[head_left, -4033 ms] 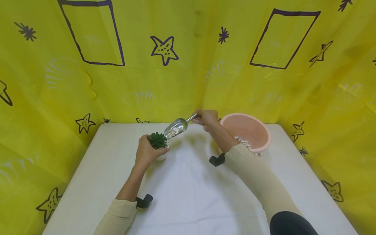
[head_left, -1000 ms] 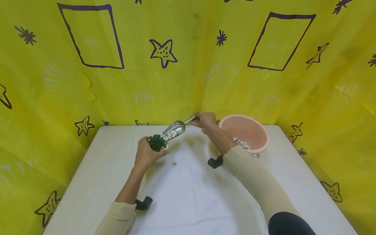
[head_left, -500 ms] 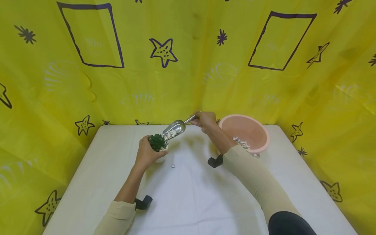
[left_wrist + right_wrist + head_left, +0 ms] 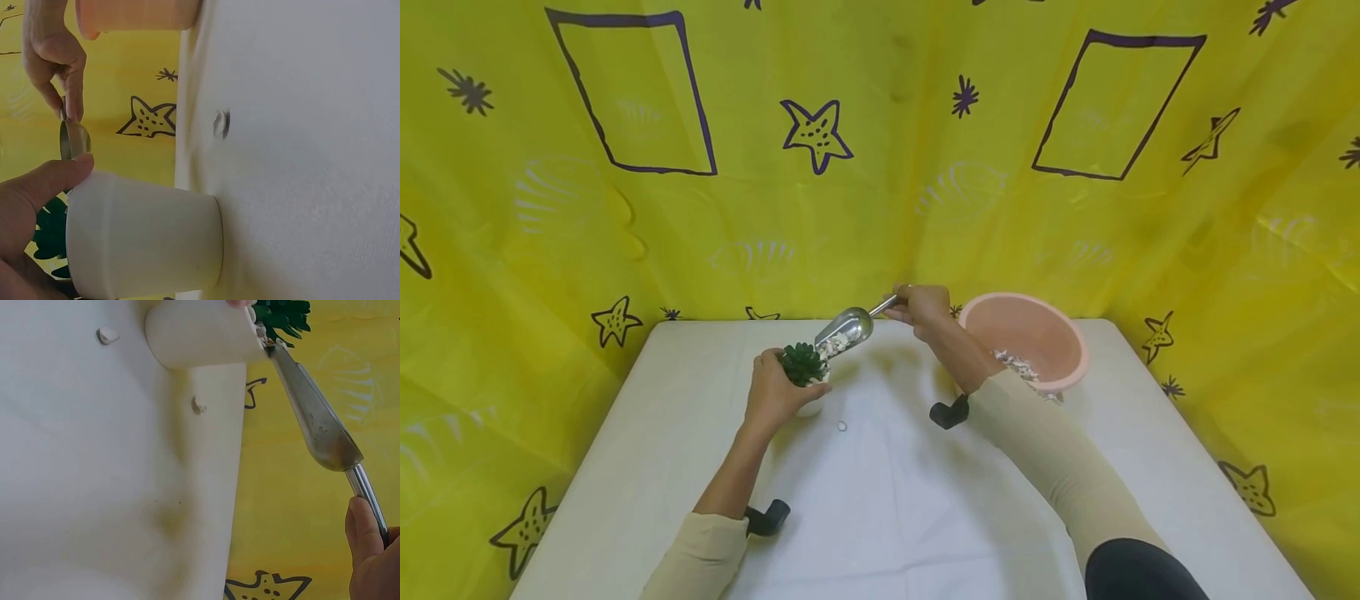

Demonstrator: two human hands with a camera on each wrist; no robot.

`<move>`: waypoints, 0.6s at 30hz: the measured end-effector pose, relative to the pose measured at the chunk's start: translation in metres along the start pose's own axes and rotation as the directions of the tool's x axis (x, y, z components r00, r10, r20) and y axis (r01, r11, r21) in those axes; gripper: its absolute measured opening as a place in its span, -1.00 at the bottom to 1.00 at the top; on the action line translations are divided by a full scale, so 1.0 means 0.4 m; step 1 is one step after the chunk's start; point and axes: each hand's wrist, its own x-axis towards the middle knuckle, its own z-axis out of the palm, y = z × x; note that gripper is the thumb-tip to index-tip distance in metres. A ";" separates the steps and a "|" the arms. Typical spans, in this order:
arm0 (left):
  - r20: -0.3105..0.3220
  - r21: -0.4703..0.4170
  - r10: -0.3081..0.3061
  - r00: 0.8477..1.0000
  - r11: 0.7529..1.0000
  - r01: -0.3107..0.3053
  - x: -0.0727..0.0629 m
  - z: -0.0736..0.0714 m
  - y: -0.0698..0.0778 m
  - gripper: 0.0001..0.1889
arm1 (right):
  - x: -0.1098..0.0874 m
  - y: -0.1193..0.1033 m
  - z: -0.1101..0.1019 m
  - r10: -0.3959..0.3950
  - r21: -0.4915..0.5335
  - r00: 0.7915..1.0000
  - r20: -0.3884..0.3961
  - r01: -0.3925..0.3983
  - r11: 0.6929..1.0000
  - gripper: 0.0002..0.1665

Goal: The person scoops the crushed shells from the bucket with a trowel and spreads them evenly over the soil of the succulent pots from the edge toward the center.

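Observation:
My left hand [image 4: 771, 392] grips the rim of a white plant pot [image 4: 150, 237] standing on the table, thumb on the near side. A green succulent [image 4: 802, 364] sits in the pot, with white stones around it. In my right hand [image 4: 931, 310] is the handle of a metal scoop [image 4: 857, 323], pinched between thumb and fingers. The scoop tilts down to the left, its lip at the pot's rim, and white stones [image 4: 835, 343] lie toward its mouth. One loose stone [image 4: 842, 426] lies on the table near the pot; the right wrist view shows a second stone [image 4: 199, 405].
A pink basin [image 4: 1060, 333] with more white stones inside stands at the back right, partly behind my right forearm. White cloth [image 4: 865, 517] covers the table. A yellow patterned curtain [image 4: 880, 208] hangs close behind its back edge.
A stone has dropped onto the cloth beside the pot, where none showed four seconds ago. The scoop has shifted slightly left and down; both hands keep their hold.

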 end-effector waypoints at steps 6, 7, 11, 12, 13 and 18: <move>0.044 -0.041 0.019 0.999 0.999 -0.017 0.006 -0.003 0.001 0.11 | 0.000 0.001 0.000 0.000 0.002 1.000 0.001 0.000 1.000 -0.58; 0.050 -0.042 0.019 0.999 0.999 -0.017 0.006 -0.004 0.001 0.11 | 0.000 0.001 0.000 0.002 0.000 1.000 0.001 -0.002 1.000 -0.58; 0.055 -0.036 0.008 0.998 0.999 -0.006 0.004 -0.004 0.004 0.17 | -0.001 0.002 0.000 0.006 -0.005 1.000 0.000 -0.006 1.000 -0.60; 0.049 -0.032 0.004 0.999 0.999 -0.002 0.003 -0.003 0.005 0.18 | -0.002 0.001 0.000 0.005 -0.007 1.000 0.002 -0.005 1.000 -0.60; 0.041 -0.031 -0.002 0.999 1.000 0.003 0.002 -0.003 0.005 0.20 | -0.002 0.001 0.001 0.004 -0.008 1.000 0.003 -0.004 1.000 -0.60; -0.005 -0.006 -0.011 1.000 1.000 0.011 -0.003 0.000 0.007 0.20 | -0.003 0.000 0.002 -0.004 -0.010 1.000 0.005 0.004 1.000 -0.60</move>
